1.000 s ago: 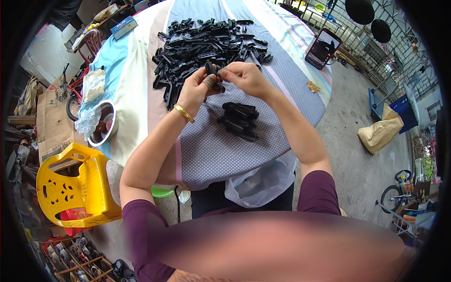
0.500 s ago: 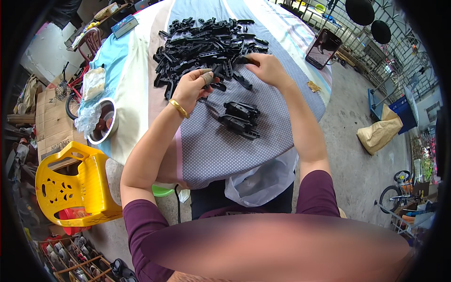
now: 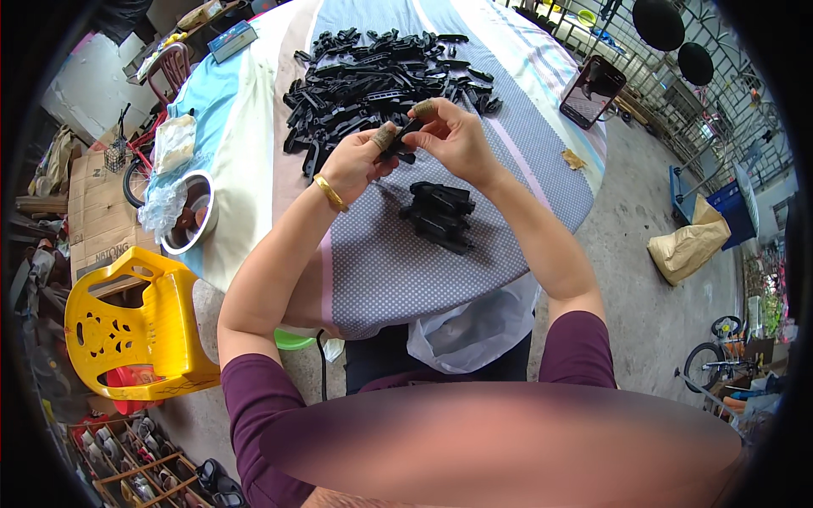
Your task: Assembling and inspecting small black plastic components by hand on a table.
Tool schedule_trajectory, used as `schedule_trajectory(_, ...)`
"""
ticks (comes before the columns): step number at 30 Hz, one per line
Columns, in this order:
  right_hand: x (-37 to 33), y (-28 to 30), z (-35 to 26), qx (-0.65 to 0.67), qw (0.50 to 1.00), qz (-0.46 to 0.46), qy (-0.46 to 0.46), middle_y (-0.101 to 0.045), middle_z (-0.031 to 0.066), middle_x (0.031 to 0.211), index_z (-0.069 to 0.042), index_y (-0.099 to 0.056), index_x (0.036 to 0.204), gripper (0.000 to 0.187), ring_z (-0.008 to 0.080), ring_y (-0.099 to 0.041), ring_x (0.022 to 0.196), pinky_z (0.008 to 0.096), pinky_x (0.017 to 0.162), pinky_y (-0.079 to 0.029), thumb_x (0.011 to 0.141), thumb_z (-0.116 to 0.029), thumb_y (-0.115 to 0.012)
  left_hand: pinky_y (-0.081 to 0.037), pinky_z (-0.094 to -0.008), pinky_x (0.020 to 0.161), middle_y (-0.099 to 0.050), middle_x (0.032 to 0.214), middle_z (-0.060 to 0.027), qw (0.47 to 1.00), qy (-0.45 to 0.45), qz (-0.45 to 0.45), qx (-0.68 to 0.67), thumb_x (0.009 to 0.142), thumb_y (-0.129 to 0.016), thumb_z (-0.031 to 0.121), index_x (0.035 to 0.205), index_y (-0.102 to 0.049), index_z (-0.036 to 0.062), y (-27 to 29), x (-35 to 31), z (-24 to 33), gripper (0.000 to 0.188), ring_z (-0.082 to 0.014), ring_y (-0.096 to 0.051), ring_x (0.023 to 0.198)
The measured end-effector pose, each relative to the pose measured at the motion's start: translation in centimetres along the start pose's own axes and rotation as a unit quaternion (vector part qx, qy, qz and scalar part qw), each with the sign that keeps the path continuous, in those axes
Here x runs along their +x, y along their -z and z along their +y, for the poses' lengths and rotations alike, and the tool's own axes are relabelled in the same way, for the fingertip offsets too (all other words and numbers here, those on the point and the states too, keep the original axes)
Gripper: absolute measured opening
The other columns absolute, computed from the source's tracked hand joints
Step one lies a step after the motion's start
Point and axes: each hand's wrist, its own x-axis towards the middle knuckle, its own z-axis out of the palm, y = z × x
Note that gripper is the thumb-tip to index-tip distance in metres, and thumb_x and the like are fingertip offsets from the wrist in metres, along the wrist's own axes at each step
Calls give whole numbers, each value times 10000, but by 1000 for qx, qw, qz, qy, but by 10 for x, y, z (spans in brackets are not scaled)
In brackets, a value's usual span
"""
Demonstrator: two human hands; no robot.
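Both hands meet over the near edge of a large heap of black plastic parts (image 3: 373, 76) on the cloth-covered table. Between them is a small, slim black plastic part (image 3: 405, 137). My left hand (image 3: 360, 161), with a gold bangle at the wrist and tape round the thumb, grips its lower end. Pinched on its upper end is my right hand (image 3: 457, 140), which has tape on a fingertip. Fingers cover much of the part, so its full shape is hidden. Closer to me lies a smaller stack of long black plastic parts (image 3: 439, 216), touched by neither hand.
A phone (image 3: 593, 91) stands at the table's right edge. To the left are a bowl (image 3: 207, 182) with round reddish things and a yellow plastic chair (image 3: 140, 330). A white plastic bag (image 3: 470, 334) hangs open below the front edge.
My right hand has moved left from the heap's right side to meet my left hand. Both now hold the slim black part. The view has shifted slightly.
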Motion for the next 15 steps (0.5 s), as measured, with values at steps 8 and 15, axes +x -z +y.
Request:
schedule_trajectory(8, 0, 4, 2, -133, 989, -7, 69, -624, 30, 786, -30, -585, 845, 251, 83, -587, 704, 207, 544, -454, 698, -130, -762, -365, -153, 516, -601, 851, -1, 982, -74, -82, 156, 872, -595, 152, 1168, -547, -15, 2, -6, 13, 344, -27, -447, 608)
schedule_trajectory(15, 5, 16, 2, -251, 953, -24, 167, -642, 75, 911, -24, -621, 949, 339, 160, -604, 847, 276, 665, -491, 686, -188, -756, -457, -273, 578, -642, 761, -121, 841, -287, 4, 459, 794, -641, 68, 1092, -590, 0, -10, -14, 19, 310, -147, -574, 619)
